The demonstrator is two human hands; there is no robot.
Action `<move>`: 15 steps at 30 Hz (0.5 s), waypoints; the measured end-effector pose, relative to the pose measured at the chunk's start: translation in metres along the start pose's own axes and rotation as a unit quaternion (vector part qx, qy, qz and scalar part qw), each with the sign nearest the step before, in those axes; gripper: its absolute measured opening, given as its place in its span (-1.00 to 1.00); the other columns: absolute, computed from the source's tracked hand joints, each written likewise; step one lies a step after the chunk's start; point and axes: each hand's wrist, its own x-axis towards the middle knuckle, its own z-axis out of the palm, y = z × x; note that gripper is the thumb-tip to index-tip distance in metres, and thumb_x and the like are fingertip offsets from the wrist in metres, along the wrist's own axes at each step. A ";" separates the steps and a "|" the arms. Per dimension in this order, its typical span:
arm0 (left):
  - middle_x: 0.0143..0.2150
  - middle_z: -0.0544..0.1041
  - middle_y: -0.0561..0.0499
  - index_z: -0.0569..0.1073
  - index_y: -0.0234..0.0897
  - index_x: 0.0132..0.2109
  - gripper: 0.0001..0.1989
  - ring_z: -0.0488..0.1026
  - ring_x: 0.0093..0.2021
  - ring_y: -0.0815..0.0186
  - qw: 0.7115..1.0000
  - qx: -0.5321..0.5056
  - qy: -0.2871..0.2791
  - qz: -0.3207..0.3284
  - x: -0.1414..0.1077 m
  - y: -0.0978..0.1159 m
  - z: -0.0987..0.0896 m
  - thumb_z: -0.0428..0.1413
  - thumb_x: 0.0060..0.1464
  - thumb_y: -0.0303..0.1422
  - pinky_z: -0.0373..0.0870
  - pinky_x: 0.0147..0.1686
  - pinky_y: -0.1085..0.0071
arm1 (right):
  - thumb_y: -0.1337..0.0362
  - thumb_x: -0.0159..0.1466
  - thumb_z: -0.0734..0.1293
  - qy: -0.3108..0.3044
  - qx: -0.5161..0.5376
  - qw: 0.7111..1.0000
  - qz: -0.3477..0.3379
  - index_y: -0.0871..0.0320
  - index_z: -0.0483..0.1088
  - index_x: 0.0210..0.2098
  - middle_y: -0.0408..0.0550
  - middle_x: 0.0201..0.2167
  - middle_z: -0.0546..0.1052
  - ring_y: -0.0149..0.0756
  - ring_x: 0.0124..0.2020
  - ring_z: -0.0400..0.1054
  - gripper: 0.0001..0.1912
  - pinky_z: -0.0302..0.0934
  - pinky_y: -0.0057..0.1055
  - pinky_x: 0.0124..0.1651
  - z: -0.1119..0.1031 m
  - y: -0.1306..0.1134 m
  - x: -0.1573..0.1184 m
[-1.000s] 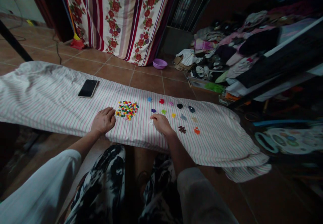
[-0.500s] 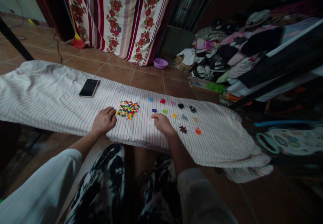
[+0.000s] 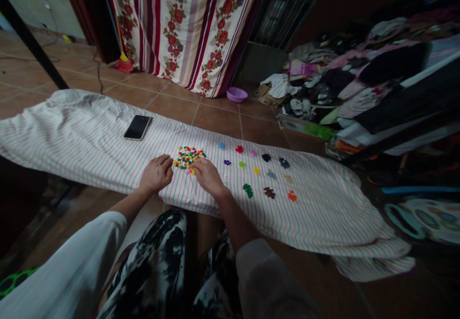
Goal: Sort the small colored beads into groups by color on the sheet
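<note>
A mixed patch of small colourful pieces (image 3: pixel 186 155), like tiny beads, lies on the striped cloth (image 3: pixel 89 137). My right hand (image 3: pixel 208 176) reaches its right edge with thumb and fingertips pinched together; whatever is between them is too small to make out. Just left of the patch, my left hand (image 3: pixel 157 173) rests on the cloth, fingers slightly bent and lying flat. To the right sit small single-colour clusters, among them red (image 3: pixel 239 149), black (image 3: pixel 266 157), yellow (image 3: pixel 256 170), dark green (image 3: pixel 247 190), brown (image 3: pixel 269 192) and orange (image 3: pixel 292 195).
A phone (image 3: pixel 138 127) lies on the cloth behind my left hand. On the tiled floor beyond are a purple basin (image 3: pixel 236 94) and a red broom (image 3: pixel 124 64) by a floral curtain (image 3: pixel 176 27). Heaped clothes (image 3: pixel 323 74) fill the back right.
My right hand has moved left from white pieces among the clusters to the edge of the mixed patch, uncovering the dark green cluster. My left hand stays beside the patch. The view has shifted slightly.
</note>
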 end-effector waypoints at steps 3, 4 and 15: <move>0.12 0.51 -0.21 0.47 -0.29 0.04 -0.64 0.41 0.17 0.10 1.000 -0.003 0.004 -0.002 0.000 0.000 0.001 -0.10 0.19 -0.37 0.32 0.18 0.09 | 0.44 0.31 0.26 0.006 0.002 1.000 -0.026 0.08 0.55 -0.14 0.01 -0.02 0.45 -0.19 0.05 0.29 -0.73 0.19 -0.22 0.18 0.015 -0.009 0.010; 0.12 0.50 -0.20 0.47 -0.29 0.04 -0.64 0.40 0.17 0.10 1.000 -0.003 0.005 -0.002 0.000 0.000 0.001 -0.09 0.19 -0.38 0.32 0.18 0.10 | 0.43 0.30 0.28 0.008 0.002 1.000 -0.028 0.07 0.55 -0.13 0.01 0.01 0.42 -0.18 0.07 0.26 -0.74 0.17 -0.19 0.20 0.020 -0.012 0.013; 0.14 0.48 -0.20 0.45 -0.31 0.04 -0.64 0.36 0.20 0.11 1.000 -0.008 -0.012 -0.001 0.000 0.000 0.000 -0.10 0.19 -0.39 0.30 0.20 0.10 | 0.46 0.28 0.30 -0.022 -0.024 0.999 -0.029 0.12 0.52 -0.22 0.01 -0.14 0.40 -0.16 0.01 0.22 -0.82 0.20 -0.19 0.13 0.051 -0.028 0.031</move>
